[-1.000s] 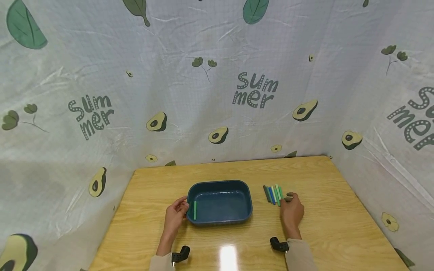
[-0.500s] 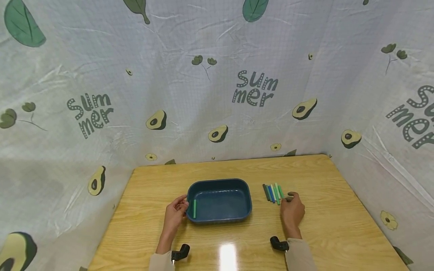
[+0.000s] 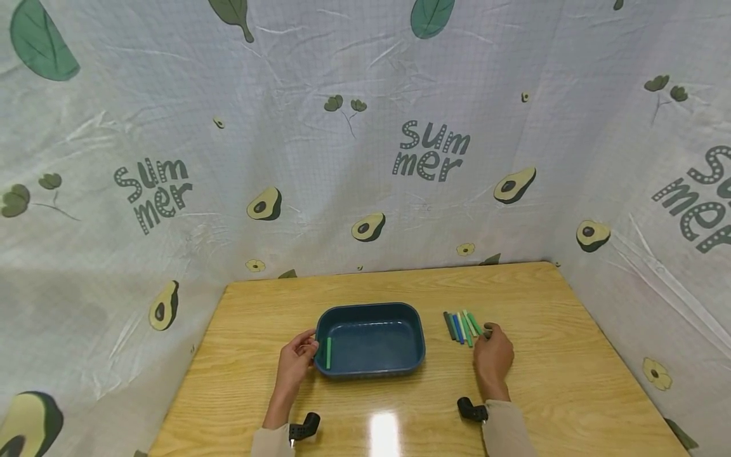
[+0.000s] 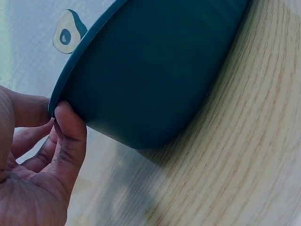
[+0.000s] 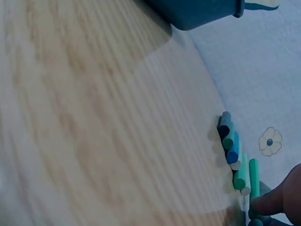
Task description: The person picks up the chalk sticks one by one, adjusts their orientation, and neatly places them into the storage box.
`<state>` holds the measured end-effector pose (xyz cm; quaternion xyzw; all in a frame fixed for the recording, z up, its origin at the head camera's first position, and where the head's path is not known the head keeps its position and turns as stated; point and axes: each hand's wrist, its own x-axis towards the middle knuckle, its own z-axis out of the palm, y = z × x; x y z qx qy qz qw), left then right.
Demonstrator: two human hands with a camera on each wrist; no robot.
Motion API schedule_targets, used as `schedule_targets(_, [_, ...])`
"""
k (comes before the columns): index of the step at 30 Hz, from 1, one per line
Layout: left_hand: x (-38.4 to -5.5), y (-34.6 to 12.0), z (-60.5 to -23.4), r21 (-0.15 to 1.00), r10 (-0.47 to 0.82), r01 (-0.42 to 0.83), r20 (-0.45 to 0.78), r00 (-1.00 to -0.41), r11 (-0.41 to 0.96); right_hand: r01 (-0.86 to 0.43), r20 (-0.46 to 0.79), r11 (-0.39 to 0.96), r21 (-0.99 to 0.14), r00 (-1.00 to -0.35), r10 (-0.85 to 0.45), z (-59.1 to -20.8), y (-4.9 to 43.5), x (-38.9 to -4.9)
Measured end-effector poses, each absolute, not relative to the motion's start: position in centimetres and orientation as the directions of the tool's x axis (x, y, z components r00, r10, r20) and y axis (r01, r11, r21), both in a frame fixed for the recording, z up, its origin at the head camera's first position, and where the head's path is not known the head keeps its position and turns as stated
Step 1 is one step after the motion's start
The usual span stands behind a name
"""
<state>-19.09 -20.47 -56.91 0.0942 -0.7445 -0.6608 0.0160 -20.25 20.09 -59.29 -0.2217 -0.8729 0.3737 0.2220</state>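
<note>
My left hand pinches the left rim of a dark teal plastic container, the thumb and a finger meeting at its lip in the left wrist view. Inside the container, along its left end, lies one green chalk stick. My right hand is at the right end of a row of chalk sticks and pinches the near end of another green chalk stick. That stick stands slightly apart from its neighbours. Dark, blue, pale and green chalk sticks lie side by side. Most of the right hand is outside the right wrist view.
A light wooden table carries everything. Behind and beside it hangs a white printed cloth with avocados and lettering. Bare wood lies between the container and the chalk row. Small black cameras sit on both wrists.
The green chalk stick at my right fingers has turned slightly, its near end shifting right, away from the row. The left hand and container keep their place.
</note>
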Motion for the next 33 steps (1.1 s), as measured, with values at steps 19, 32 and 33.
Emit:
schedule_targets(19, [-19.1, -20.5, -56.7, 0.986, -0.149, -0.120, -0.102, -0.984, 0.117, 0.230, -0.091, 0.448, -0.864, -0.946, 0.312, -56.6, 21.9, -19.5])
schedule_targets(32, [-18.6, -20.6, -55.4, 0.987, -0.116, -0.147, -0.139, -0.983, 0.064, 0.211, -0.189, 0.251, -0.945, -0.976, 0.108, -55.8, 21.7, -19.7])
schedule_targets(33, [-18.6, -20.6, -55.4, 0.987, -0.114, -0.147, -0.140, -0.984, 0.061, 0.206, -0.187, 0.247, -0.947, -0.977, 0.099, -55.7, 21.7, -19.7])
